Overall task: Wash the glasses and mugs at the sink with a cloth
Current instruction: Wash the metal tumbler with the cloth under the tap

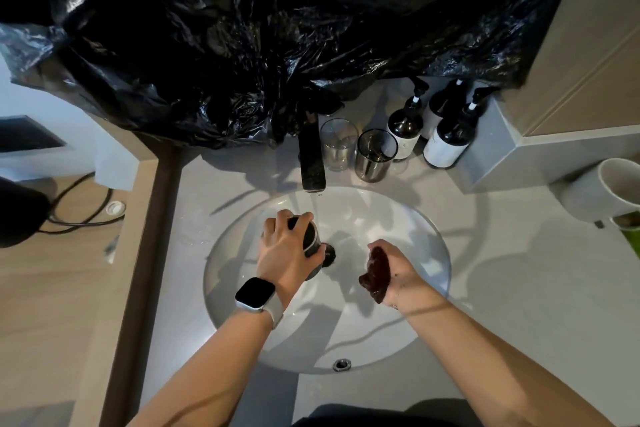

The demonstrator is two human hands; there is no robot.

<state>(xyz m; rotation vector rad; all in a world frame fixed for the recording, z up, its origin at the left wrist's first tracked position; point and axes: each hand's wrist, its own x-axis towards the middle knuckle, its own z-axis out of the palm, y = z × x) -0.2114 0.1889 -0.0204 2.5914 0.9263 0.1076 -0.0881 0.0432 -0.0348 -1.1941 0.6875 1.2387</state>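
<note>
While a thin stream falls from the dark, flat-spouted tap (312, 163), the left hand (289, 246) grips a dark cylindrical glass (310, 242) over the smooth, round white sink (429, 246), fingers curled round its rim. The right hand (396, 272), to its right over the basin, holds a crumpled, wet-looking dark brown cloth (375, 276). On the far counter stand two smoky tumblers (375, 154), with three dark pump bottles (446, 139) to their right. Glossy, crinkled black plastic sheeting (225, 45) hangs beyond. A white mug (602, 189) lies tipped at far right.
</note>
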